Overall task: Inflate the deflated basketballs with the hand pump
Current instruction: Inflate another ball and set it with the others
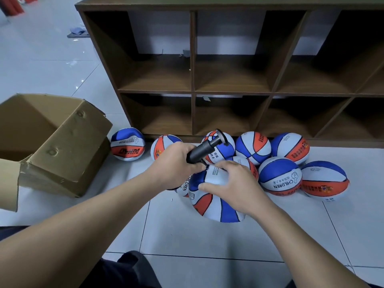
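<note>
Shelving of dark brown wood (193,59), divided into open cubbies, stands along the back, and an open brown cardboard box (62,146) sits on the pale tiled floor (207,242) to the left. Red, white and blue deflated basketballs (280,175) lie heaped at the shelving's foot, one apart near the box. The nearest limp red, white and blue ball (216,204) is under the right hand (234,186), whose fingers spread and curl over its sagging top — soft, light and prone to folding, so it likely wants steadying close around the valve. The left hand (176,165) has its fingers wrapped round the barrel of the black plastic hand pump (204,148), tilted with its T-handle up and its lower end at the ball's top; the needle itself cannot be made out.
</note>
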